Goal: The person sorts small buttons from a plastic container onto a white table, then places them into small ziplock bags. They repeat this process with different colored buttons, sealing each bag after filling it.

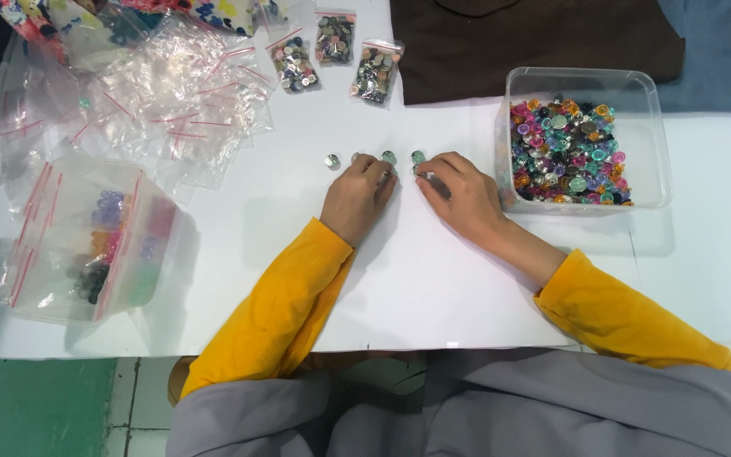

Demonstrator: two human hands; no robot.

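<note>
Resting on the white desk [433,279], the left hand [359,196] and right hand [460,193] lay half-curled, fingertips touching a row of small buttons [389,157]; a clear tub of coloured buttons [585,85] stood at three o'clock.

One camera only, worn on person's head. Looks almost straight down at white counter [433,279]. Person's lap and yellow sleeves [281,305] sit at bottom edge, far side of counter at top. View is close, about arm's reach. Both hands land near middle of picture. Bit of floor [35,406] shows bottom left. No second view to share.
</note>
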